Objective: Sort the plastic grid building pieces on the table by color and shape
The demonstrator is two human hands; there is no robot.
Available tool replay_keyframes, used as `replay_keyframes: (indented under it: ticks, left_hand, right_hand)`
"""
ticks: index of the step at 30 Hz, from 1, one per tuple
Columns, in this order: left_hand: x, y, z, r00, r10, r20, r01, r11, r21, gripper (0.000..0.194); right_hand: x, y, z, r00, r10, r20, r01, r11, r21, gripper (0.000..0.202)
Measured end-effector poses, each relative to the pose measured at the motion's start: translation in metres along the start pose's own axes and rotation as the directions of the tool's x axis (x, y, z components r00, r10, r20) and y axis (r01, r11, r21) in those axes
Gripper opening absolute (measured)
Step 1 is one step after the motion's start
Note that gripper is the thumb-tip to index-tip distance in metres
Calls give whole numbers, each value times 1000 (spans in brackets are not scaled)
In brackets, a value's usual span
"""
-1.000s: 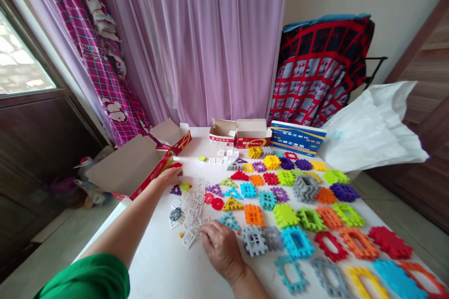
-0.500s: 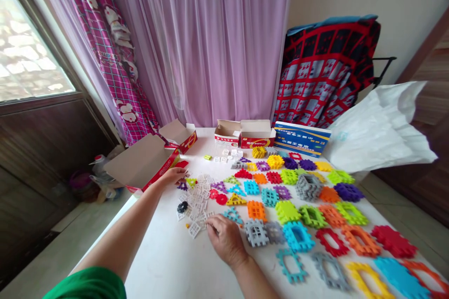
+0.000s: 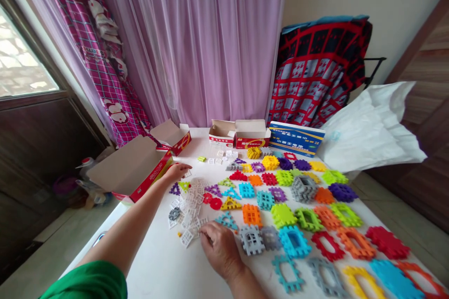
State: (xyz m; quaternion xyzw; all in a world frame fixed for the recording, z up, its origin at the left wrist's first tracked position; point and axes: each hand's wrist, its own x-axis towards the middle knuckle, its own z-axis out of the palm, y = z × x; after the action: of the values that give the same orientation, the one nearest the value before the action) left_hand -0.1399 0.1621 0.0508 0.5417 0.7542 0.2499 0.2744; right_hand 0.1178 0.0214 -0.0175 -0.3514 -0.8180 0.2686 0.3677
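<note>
My left hand (image 3: pixel 177 171) is stretched over the far left of the table, beside a red box (image 3: pixel 154 178). Its fingers point right and are slightly apart, just above a small white piece (image 3: pixel 187 174). Nearer me, my right hand (image 3: pixel 218 244) rests by the lower right edge of a heap of white lattice pieces (image 3: pixel 192 201), its fingers curled and thumb close to them. What they hold, if anything, is hidden. A dark grey round piece (image 3: pixel 174 214) lies on the heap's left side. Purple triangles (image 3: pixel 213 190) and red round pieces (image 3: pixel 215 203) lie right of the heap.
Rows of coloured interlocking plates (image 3: pixel 284 215) cover the right of the white table (image 3: pixel 150 261). Open cartons (image 3: pixel 252 141) and a blue box (image 3: pixel 297 139) line the back. A white plastic bag (image 3: pixel 368 126) sits at the right edge.
My left hand has lifted slightly and moved away from the small pieces beside the red box. My right hand stays curled by the heap. The view has shifted a little to the right.
</note>
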Motion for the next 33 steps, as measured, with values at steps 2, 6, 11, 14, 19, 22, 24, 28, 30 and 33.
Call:
replay_keyframes:
  ticks: [2,6,11,14,19,22,24,28,30,33]
  left_hand:
    - [14,7,8,999,48,15,-48,998,34,30]
    - [37,21,31,986,159,57,-161,986,48,28]
    - [34,22,44,970,242,-22,-242,970,12,32]
    - [8,4,35,966,180,-188,-186,982,-13,38]
    - [-59,-36,28,905,31,-424,-86,990,-111,39]
    - [-89,-52,35,870,-26,-493,-79,979,-191,37]
    - [-96,-58,39,854,-52,-517,-90,965,-246,38]
    - [-85,-58,39,846,-69,-528,-140,928,-346,38]
    - [-72,-56,36,848,-64,-526,-175,903,-392,40]
    - [-55,-58,35,849,-71,-524,-208,866,-454,46]
  right_hand:
    - [-1,0,1,1000,0,-1,0,1000,-12,20]
    - [-1,0,3,1000,-6,15,7,998,-63,17]
    - [2,-2,3,999,7,41,-2,991,-133,14]
    - [4,-2,-1,999,2,54,6,989,-150,16]
    - [1,-4,-1,998,-18,53,26,986,-165,20]
    - [-5,-13,-2,999,-7,52,18,979,-201,22]
    - [-4,-22,-11,998,-25,57,37,976,-217,23]
    - [27,-35,-58,998,-64,-26,55,965,-255,21]
    - [58,-31,-88,996,-7,-94,-24,944,-330,23]
    - [112,-8,-120,983,175,-46,-173,832,-527,21]
